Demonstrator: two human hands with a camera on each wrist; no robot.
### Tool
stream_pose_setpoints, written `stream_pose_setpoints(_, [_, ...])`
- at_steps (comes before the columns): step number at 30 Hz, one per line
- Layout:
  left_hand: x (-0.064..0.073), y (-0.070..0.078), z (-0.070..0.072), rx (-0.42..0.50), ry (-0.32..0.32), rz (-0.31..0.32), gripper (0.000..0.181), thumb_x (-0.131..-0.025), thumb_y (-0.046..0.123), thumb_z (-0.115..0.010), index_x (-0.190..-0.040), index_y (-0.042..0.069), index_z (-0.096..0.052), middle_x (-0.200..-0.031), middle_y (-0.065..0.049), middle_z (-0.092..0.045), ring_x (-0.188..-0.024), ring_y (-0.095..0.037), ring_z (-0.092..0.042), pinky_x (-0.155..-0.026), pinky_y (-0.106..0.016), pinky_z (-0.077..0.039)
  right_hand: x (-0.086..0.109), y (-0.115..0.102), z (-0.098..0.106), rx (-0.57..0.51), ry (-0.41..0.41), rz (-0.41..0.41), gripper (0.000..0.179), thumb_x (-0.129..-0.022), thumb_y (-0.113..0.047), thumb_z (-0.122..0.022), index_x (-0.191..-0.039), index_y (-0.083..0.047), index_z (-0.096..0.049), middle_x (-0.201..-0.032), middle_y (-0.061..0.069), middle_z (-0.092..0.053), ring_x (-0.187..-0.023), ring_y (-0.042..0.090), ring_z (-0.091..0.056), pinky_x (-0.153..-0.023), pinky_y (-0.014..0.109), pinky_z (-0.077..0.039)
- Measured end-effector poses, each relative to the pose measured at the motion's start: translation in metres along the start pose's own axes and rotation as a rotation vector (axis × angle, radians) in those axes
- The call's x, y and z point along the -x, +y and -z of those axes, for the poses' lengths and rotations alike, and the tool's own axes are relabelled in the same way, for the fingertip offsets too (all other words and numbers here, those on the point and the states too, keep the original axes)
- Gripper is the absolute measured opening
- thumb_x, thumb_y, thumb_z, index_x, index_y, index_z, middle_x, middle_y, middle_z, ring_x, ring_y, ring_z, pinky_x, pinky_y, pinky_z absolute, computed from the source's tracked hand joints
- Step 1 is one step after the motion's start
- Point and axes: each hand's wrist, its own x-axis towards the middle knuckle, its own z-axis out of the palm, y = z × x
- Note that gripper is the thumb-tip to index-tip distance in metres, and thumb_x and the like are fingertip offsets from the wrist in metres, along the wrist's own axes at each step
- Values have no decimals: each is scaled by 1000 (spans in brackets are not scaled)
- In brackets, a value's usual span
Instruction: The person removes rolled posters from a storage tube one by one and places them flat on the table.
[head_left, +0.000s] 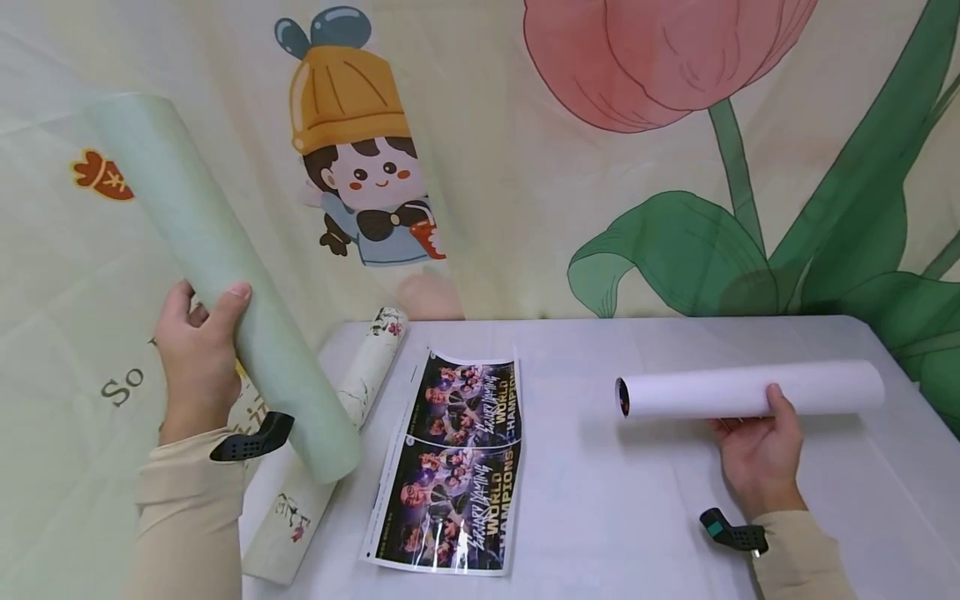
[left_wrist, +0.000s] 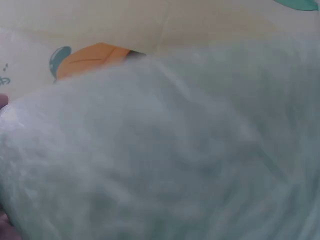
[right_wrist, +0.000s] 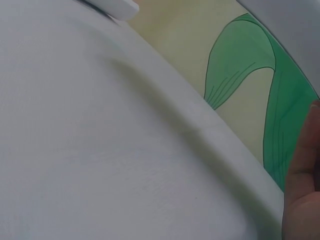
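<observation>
Head view: I see the left hand (head_left: pixel 197 358), fingers clamped round a tilted pale-green roll (head_left: pixel 225 258), and the right hand (head_left: pixel 767 462), fingers clamped on a white roll (head_left: pixel 697 395) above the tabletop (head_left: pixel 600 517), "World Champions" poster sheet (head_left: pixel 450 467) between.

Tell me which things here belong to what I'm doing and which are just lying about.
Likely part of the job:
pale green roll, held in your left hand
white roll, held in your right hand

Apparently just lying about:
floral roll, on the table
printed sheet, also on the table
</observation>
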Motion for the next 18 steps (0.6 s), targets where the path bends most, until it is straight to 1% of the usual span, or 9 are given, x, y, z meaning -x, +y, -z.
stream_pose_setpoints(2, [-1,-4,0,-113,-47,8,60,-89,27,-77,-143,21,-51,-123,-7,-59,-109,-22,-60,-83,-29,-56,0,0,0,7,0,-2,50,-104,-42,-46,-145,-27,-22,-145,-2,-31,-130,20,-36,-95,35,-44])
stream_pose_setpoints(3, [-1,-6,0,-171,-71,9,61,-90,31,-76,-144,21,-50,-122,-7,-59,-106,-20,-61,-74,-23,-55,-1,-1,0,11,2,-2,49,-104,-42,-46,-145,-27,-23,-145,-2,-32,-130,20,-37,-94,35,-44])
stream_pose_setpoints(5, [-2,-9,-2,-298,-129,3,67,-91,38,-73,-149,20,-44,-122,-9,-58,-103,-18,-61,-67,-17,-54,0,-1,0,14,5,-1,49,-104,-42,-46,-144,-26,-23,-143,-2,-33,-129,20,-38,-94,35,-45])
stream_pose_setpoints(6, [-3,-12,-3,-362,-161,-1,71,-91,42,-72,-151,19,-41,-124,-10,-58,-103,-17,-61,-67,-17,-54,0,-2,0,9,6,-1,48,-104,-42,-46,-144,-26,-23,-143,-2,-34,-128,20,-39,-94,35,-45])
stream_pose_setpoints(8, [-1,-16,-5,-482,-225,-3,79,-92,48,-67,-156,17,-32,-129,-13,-56,-103,-17,-61,-71,-23,-56,1,-2,1,21,1,3,49,-104,-42,-46,-144,-26,-23,-143,-2,-33,-128,20,-39,-94,34,-45])
stream_pose_setpoints(10, [1,-21,-7,-558,-271,3,84,-92,52,-65,-157,13,-28,-131,-18,-55,-103,-21,-61,-75,-30,-57,1,-2,1,37,-7,7,50,-104,-42,-47,-145,-27,-22,-144,-1,-32,-129,20,-39,-94,34,-46])
stream_pose_setpoints(12, [4,-25,-9,-609,-303,14,87,-92,54,-64,-157,10,-26,-133,-22,-55,-105,-26,-61,-77,-38,-57,1,-1,2,50,-13,7,52,-104,-43,-47,-146,-27,-21,-146,-1,-31,-130,21,-38,-94,35,-46])
stream_pose_setpoints(14, [8,-26,-11,-641,-322,18,89,-92,56,-63,-157,7,-26,-133,-25,-55,-105,-33,-61,-77,-45,-57,2,0,2,62,-15,6,53,-104,-43,-47,-146,-27,-21,-146,0,-30,-130,21,-38,-93,35,-47])
stream_pose_setpoints(18, [11,-28,-15,-670,-359,28,93,-91,59,-63,-156,4,-25,-133,-29,-54,-107,-42,-60,-79,-54,-56,3,2,1,70,-15,3,53,-104,-44,-47,-146,-26,-20,-145,1,-30,-128,22,-40,-92,35,-48])
